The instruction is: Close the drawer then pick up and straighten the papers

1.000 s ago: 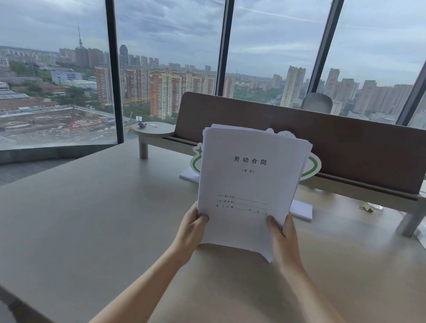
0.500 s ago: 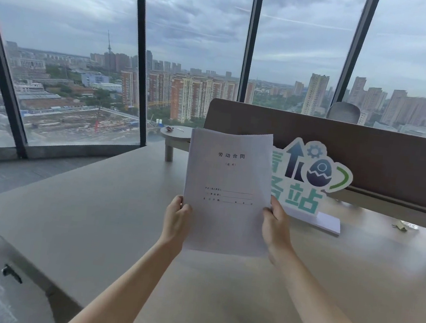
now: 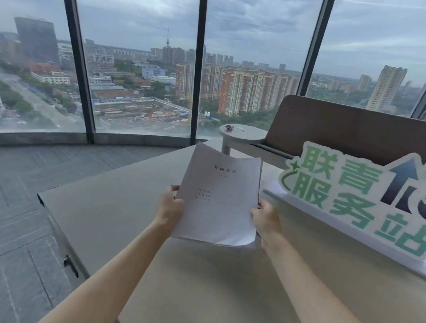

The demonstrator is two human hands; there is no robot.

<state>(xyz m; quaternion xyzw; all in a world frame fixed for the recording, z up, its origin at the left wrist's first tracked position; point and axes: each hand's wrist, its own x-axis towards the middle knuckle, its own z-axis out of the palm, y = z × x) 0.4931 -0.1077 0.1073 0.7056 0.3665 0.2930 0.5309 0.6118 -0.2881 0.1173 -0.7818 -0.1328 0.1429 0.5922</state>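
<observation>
While upright, papers sit in both hands' grip.

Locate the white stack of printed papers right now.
Centre of the head view: the white stack of printed papers is held upright above the beige desk between left hand and right hand.

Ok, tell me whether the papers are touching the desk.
Cannot tell. In the head view both hands, left and right, hold the papers upright; their bottom edge meets the desk in the picture, with no gap or contact plainly visible.
</observation>
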